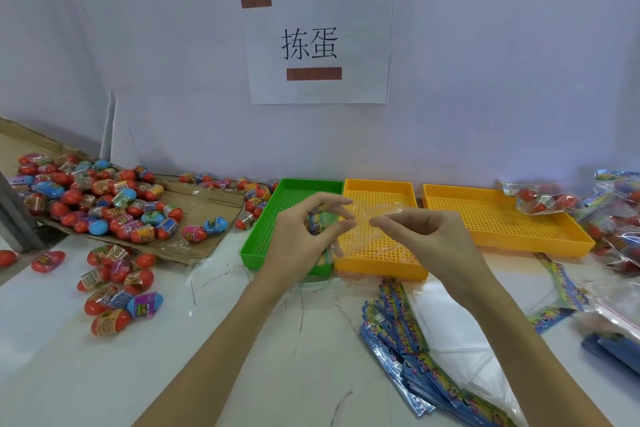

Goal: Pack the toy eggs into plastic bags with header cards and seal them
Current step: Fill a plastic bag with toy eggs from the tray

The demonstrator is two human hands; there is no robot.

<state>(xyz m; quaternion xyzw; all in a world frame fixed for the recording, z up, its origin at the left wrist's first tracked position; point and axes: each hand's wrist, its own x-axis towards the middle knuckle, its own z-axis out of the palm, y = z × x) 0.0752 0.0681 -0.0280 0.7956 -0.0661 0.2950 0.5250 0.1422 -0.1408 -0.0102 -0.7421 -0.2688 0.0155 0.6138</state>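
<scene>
At frame centre a clear plastic bag (360, 218) with a colourful header card (320, 224) is held above the green tray (266, 236) and middle yellow tray (381, 263). The left hand (308, 232) pinches the card end, fingers curled; the right hand (426, 232) pinches the bag's film between thumb and forefinger. Toy eggs (100, 204) lie heaped on cardboard (207, 204) at left.

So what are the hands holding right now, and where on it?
A clear plastic bag, pinched at its top edge between the left hand and right hand, over the trays.
</scene>
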